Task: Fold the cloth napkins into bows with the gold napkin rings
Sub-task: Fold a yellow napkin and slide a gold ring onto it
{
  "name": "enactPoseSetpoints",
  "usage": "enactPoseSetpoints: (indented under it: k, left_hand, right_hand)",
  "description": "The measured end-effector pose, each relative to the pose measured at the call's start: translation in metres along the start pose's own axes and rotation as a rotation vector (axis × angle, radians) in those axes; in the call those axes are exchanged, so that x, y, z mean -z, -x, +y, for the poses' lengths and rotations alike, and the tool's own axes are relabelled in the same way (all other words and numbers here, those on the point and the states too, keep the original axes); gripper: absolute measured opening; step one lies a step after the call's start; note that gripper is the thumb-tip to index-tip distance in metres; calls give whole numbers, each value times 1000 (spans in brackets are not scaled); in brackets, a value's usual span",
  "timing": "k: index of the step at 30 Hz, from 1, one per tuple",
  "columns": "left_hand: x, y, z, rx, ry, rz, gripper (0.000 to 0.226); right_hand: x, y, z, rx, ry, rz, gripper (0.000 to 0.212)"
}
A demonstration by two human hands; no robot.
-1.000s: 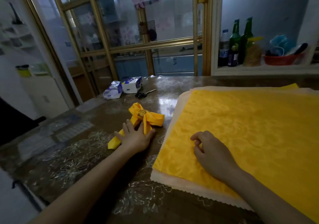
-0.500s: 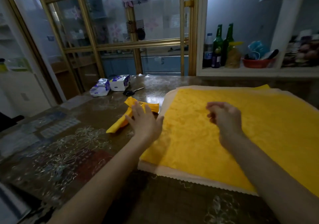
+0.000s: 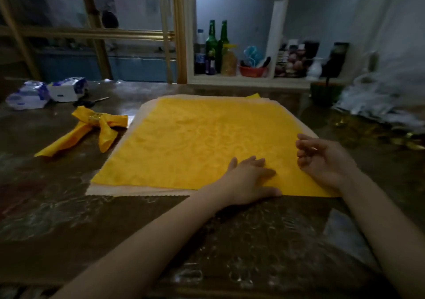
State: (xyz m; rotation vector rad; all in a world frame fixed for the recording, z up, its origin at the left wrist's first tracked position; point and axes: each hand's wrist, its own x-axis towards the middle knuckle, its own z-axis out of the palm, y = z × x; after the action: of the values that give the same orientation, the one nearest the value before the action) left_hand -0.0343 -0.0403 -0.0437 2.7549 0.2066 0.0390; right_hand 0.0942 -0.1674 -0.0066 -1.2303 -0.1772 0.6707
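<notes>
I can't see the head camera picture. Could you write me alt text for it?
A person's left hand presses flat on the near edge of a yellow cloth napkin spread on a dark table, while the right hand is loosely curled beside it, holding nothing. To the left lies a finished yellow napkin bow cinched by a gold ring.

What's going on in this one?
A person is making napkin bows at a table. One finished yellow bow, cinched by a gold ring, lies on the table to the left. The left hand rests flat on the near edge of the top yellow napkin, which lies unfolded over a beige cloth. The right hand hovers above the napkin's near right corner, fingers loosely curled, holding nothing. The next fold has not begun.
</notes>
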Motion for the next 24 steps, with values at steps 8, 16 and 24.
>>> enactPoseSetpoints:
  k: [8, 16, 24]
  left_hand:
    - [-11, 1, 0, -54, 214, 185, 32]
    - [29, 38, 15, 120, 600, 147, 42]
    - [109, 76, -15, 557, 650, -330, 41]
  right_hand:
    - [20, 1, -11, 86, -248, 20, 15]
    - [35, 5, -20, 161, -449, 25, 17]
    - [34, 15, -22, 224, -420, -7, 17]
